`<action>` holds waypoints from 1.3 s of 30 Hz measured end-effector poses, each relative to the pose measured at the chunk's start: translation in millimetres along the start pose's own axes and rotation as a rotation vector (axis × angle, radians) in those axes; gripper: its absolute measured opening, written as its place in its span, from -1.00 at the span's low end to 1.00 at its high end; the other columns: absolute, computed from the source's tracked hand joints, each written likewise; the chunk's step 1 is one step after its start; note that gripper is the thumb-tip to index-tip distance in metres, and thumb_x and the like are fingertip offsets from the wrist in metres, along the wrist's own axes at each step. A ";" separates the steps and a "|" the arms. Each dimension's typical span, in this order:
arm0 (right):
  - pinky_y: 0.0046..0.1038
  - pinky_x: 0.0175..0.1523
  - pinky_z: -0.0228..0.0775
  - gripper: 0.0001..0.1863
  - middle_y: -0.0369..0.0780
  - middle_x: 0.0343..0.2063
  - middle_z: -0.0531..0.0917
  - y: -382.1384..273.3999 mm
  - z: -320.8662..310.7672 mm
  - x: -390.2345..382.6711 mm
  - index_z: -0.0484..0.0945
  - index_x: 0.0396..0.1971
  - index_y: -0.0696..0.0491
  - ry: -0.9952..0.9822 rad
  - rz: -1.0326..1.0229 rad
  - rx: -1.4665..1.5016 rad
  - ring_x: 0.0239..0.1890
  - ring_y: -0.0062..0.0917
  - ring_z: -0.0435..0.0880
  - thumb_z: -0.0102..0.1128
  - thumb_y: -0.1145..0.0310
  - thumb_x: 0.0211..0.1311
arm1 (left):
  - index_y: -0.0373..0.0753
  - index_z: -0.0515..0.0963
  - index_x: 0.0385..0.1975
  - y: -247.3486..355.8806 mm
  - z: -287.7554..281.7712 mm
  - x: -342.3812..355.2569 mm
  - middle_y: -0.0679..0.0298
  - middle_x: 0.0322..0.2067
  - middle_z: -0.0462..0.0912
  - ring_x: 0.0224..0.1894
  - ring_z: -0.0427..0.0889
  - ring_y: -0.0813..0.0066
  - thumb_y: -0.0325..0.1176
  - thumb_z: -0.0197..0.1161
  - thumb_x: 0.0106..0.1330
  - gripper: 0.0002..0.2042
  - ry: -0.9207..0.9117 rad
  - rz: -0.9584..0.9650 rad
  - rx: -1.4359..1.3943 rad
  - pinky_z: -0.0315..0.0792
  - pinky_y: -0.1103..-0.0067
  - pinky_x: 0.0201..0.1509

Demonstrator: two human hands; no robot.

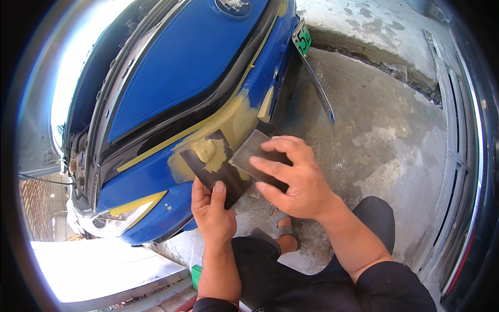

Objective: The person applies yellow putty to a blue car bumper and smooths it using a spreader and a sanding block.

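My left hand (214, 214) grips the lower edge of a dark flat board (240, 183), thumb on top. A lump of yellow-tan body filler (205, 152) lies smeared near the board's far end. In my right hand (301, 179) is a dark rectangular spreader (250, 145), pinched with the fingers across its face. The spreader overlaps the board's right side; whether they touch I cannot tell. Just beyond both hands is the blue car's bumper (148, 182), with a broad patch of filler (236, 117) spread over it.
Yellow-tan strips run around the headlight (140, 210). A licence plate (301, 37) and a loose dark strip (318, 88) stick out at the bumper's far end. My sandalled foot (285, 229) stands on the concrete floor (374, 135). Metal rails (452, 156) line the right side.
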State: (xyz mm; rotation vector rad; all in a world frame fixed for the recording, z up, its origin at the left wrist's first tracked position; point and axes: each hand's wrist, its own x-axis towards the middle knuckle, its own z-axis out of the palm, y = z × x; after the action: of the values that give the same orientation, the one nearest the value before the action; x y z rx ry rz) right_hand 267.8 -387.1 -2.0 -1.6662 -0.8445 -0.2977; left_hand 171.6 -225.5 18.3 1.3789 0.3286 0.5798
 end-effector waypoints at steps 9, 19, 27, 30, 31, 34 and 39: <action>-0.23 0.07 0.17 -0.63 -0.20 -0.06 0.47 2.4 33.1 -4.9 0.62 -0.16 0.01 -0.040 -0.071 0.004 0.08 -0.23 0.38 0.30 0.35 -0.07 | -0.40 0.32 0.16 0.5 -1.4 -6.1 0.17 0.00 0.53 0.04 0.49 0.47 -0.64 0.04 0.27 -0.58 -0.071 -0.005 0.127 0.30 0.55 0.17; -0.39 -0.17 0.46 -0.64 -0.21 -0.15 0.59 100.3 43.8 -20.1 0.50 -0.06 0.01 -0.093 1.235 1.493 -0.16 -0.34 0.63 0.11 0.17 0.18 | -0.36 0.27 0.20 -1.5 -15.5 -0.5 0.11 0.06 0.48 0.08 0.47 0.35 -0.63 0.05 0.28 -0.55 0.036 0.256 0.138 0.28 0.43 0.23; -0.32 -0.24 0.44 -0.51 -0.15 -0.25 0.61 122.0 78.2 -7.2 0.51 -0.11 0.02 -0.157 1.220 1.879 -0.23 -0.21 0.62 0.09 -0.05 0.09 | -0.37 0.27 0.20 -1.3 -14.7 -0.3 0.10 0.07 0.48 0.09 0.47 0.37 -0.61 0.08 0.28 -0.55 0.002 0.238 0.145 0.28 0.44 0.25; -0.30 -0.23 0.44 -0.50 -0.16 -0.25 0.61 118.9 81.5 -0.7 0.51 -0.10 0.01 -0.115 1.213 1.883 -0.23 -0.20 0.61 0.07 -0.06 0.10 | -0.37 0.27 0.20 -0.7 -17.9 0.9 0.10 0.06 0.48 0.09 0.47 0.37 -0.61 0.09 0.28 -0.55 0.002 0.234 0.143 0.28 0.45 0.24; -0.30 -0.23 0.44 -0.50 -0.17 -0.25 0.60 118.1 81.6 2.2 0.51 -0.10 0.01 -0.106 1.203 1.888 -0.23 -0.20 0.61 0.06 -0.05 0.10 | -0.37 0.27 0.20 -0.6 -17.4 1.3 0.10 0.06 0.48 0.09 0.47 0.37 -0.61 0.09 0.28 -0.55 0.001 0.235 0.138 0.28 0.45 0.24; -0.29 -0.22 0.45 -0.52 -0.17 -0.26 0.60 113.2 80.9 12.7 0.50 -0.10 0.01 -0.071 1.240 1.854 -0.25 -0.20 0.61 0.07 -0.03 0.10 | -0.36 0.27 0.20 -0.4 -17.5 1.5 0.10 0.06 0.48 0.09 0.47 0.37 -0.62 0.08 0.28 -0.55 0.017 0.237 0.130 0.28 0.44 0.24; -0.27 -0.23 0.46 -0.52 -0.18 -0.28 0.59 92.8 84.6 22.1 0.49 -0.11 0.01 0.009 1.289 1.657 -0.28 -0.25 0.61 0.10 -0.04 0.10 | -0.39 0.27 0.18 1.3 -15.0 0.5 0.13 0.05 0.47 0.07 0.45 0.40 -0.59 0.09 0.28 -0.56 0.037 0.253 0.149 0.27 0.48 0.22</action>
State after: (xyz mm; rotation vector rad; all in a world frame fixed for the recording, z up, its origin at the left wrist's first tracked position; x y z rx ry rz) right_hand 324.8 -305.4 -81.5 -0.3106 0.2425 1.0390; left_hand 163.6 -212.8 17.1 1.5673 0.2320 0.8036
